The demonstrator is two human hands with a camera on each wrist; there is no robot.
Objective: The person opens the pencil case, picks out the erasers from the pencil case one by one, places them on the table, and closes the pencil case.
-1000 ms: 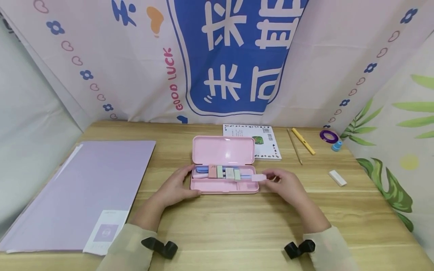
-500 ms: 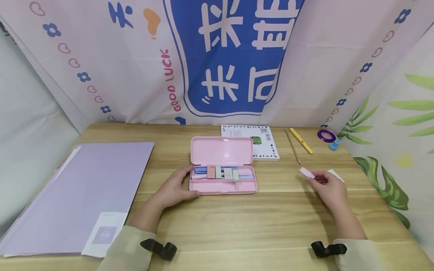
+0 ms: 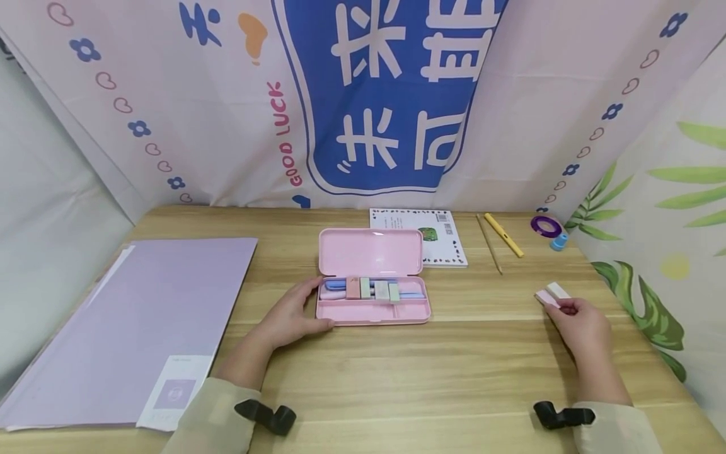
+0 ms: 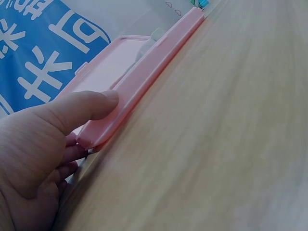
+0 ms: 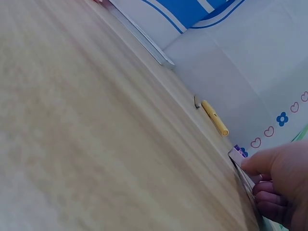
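My left hand (image 3: pixel 290 318) holds the left end of an open pink pencil case (image 3: pixel 354 311), thumb at its front corner and fingers round the side. In the left wrist view the thumb presses the case's front wall (image 4: pixel 144 77). Pens (image 3: pixel 336 285) and several small pastel blocks (image 3: pixel 382 291) lie in its back compartment. Off to the right, my right hand (image 3: pixel 584 328) pinches a pale pink eraser (image 3: pixel 546 297) low at the tabletop, right beside a white eraser (image 3: pixel 558 290). The right wrist view shows the pink eraser (image 5: pixel 236 156) partly hidden by the thumb.
A white booklet (image 3: pixel 448 246) lies behind the case. To its right are a pencil (image 3: pixel 490 246), a yellow pen (image 3: pixel 504 235), a purple tape ring (image 3: pixel 546 227) and a small blue item (image 3: pixel 559 242). A large lilac folder (image 3: pixel 187 296) covers the table's left side.
My right hand has taken the pink eraser from the case's right end and moved it right, down beside the white eraser. My left hand has stayed on the case.
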